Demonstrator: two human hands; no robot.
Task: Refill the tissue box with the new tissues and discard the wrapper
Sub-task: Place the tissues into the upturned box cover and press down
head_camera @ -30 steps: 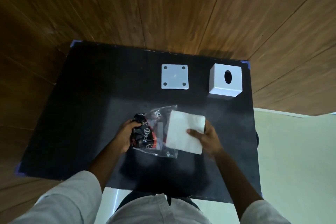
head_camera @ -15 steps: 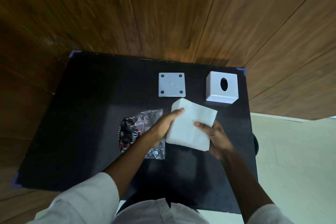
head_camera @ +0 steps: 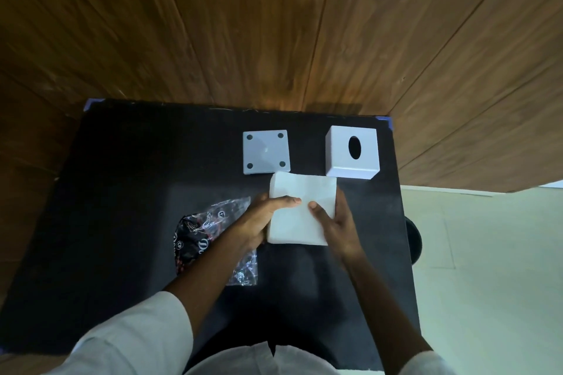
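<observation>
You have one stack of tissues (head_camera: pixel 300 210), one tissue box (head_camera: pixel 352 151), one loose base plate (head_camera: pixel 265 151) with four round holes at its corners, and one empty wrapper (head_camera: pixel 210 234). Both of your hands are on the stack: your left hand (head_camera: pixel 259 221) grips its left edge with the fingers (head_camera: pixel 286 200) laid across the top, and your right hand (head_camera: pixel 336 227) clasps its right edge, thumb on top. The stack sits near the middle of the table (head_camera: pixel 128 192), its far edge just beside the base plate and the box. The box stands at the far right corner with its oval opening facing up. The wrapper lies crumpled on the table under your left forearm.

The table is covered in black, with blue tape at the far corners. Behind it is a wood-panelled wall (head_camera: pixel 274 24); pale floor (head_camera: pixel 487 268) shows on the right.

Half a second ago the stack lay tilted, and your left fingers only touched its far corner. Now it is squared up and the wrapper is left alone.
</observation>
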